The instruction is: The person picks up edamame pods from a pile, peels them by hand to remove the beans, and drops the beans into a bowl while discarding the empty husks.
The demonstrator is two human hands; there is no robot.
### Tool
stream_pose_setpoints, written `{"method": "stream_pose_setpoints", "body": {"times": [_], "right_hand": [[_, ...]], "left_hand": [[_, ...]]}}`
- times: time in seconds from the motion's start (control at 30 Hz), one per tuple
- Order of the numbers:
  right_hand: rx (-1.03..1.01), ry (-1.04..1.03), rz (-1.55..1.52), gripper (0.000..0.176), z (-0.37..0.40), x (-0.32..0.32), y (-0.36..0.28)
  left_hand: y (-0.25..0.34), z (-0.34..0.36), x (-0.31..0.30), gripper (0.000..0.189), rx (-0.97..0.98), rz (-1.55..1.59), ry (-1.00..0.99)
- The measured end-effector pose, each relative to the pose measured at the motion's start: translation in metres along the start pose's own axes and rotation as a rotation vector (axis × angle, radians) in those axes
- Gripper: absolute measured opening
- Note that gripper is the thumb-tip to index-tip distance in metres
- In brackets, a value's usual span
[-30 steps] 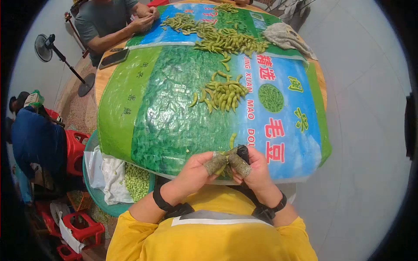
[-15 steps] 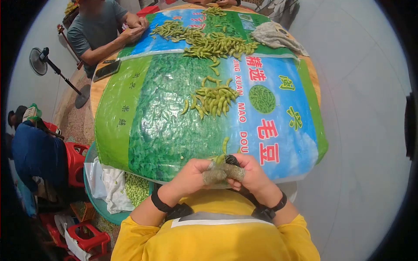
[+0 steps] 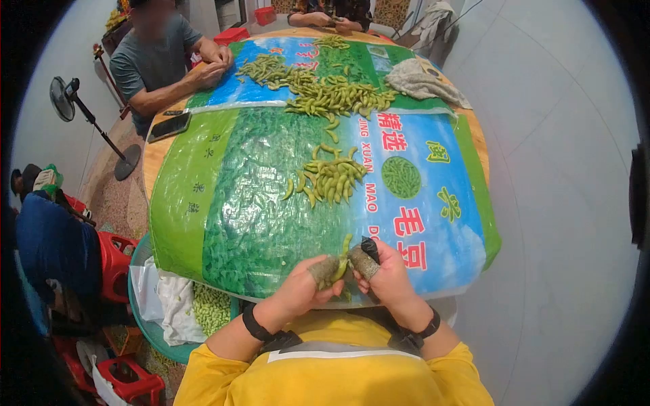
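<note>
My left hand (image 3: 313, 279), with a grey-brown covering on the thumb, pinches a green bean pod (image 3: 341, 266) at the table's near edge. Close beside it on the right, my right hand (image 3: 383, 271) is closed, with a similar covering on its thumb and something black at a finger; what it grips is too small to tell. Another pod (image 3: 347, 242) lies just beyond the fingertips. Farther off, a small pile of pods (image 3: 336, 177) rests on the printed plastic sheet (image 3: 271, 216).
A larger pod heap (image 3: 332, 95), a cloth (image 3: 421, 81) and a phone (image 3: 169, 127) are on the table. A person (image 3: 152, 61) sits at the far left, another (image 3: 330, 15) at the far side. A teal basin (image 3: 177, 350) with shelled beans stands below left.
My hands have moved slightly apart, and a pod now shows between them. The camera view has tilted up a little, showing more of the person at the far side.
</note>
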State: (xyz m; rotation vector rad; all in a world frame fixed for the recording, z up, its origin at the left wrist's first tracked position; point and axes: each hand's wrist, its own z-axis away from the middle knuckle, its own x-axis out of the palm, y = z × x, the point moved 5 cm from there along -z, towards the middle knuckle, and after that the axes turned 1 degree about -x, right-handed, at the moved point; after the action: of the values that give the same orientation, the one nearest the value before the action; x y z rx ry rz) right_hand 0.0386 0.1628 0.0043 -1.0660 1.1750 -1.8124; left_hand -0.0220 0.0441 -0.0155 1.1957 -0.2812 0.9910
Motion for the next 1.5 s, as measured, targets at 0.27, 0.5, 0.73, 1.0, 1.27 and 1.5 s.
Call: {"method": "stream_pose_setpoints", "body": {"times": [0.27, 0.5, 0.73, 1.0, 1.27, 1.5], "right_hand": [[-0.195, -0.003, 0.343, 0.015, 0.006, 0.001, -0.023], [0.244, -0.293, 0.287, 0.02, 0.011, 0.0, -0.012], [-0.334, 0.081, 0.505, 0.02, 0.022, 0.004, -0.027], [-0.694, 0.01, 0.794, 0.017, 0.056, 0.026, -0.035], [-0.031, -0.268, -0.026, 0.028, 0.055, 0.015, -0.008], [0.307, -0.464, -0.594, 0.025, 0.055, 0.009, 0.011]], "left_hand": [[0.014, 0.014, -0.005, 0.016, 0.207, -0.562, 0.045], [0.018, 0.023, 0.003, 0.019, 0.477, -0.712, -0.117], [0.014, 0.029, -0.005, 0.028, 0.052, -0.346, 0.218], [0.008, 0.033, 0.013, 0.028, 0.556, -0.694, 0.162], [0.009, 0.055, 0.04, 0.023, 0.585, -0.656, -0.025], [-0.002, 0.057, 0.037, 0.017, 0.234, -0.473, -0.168]]}}
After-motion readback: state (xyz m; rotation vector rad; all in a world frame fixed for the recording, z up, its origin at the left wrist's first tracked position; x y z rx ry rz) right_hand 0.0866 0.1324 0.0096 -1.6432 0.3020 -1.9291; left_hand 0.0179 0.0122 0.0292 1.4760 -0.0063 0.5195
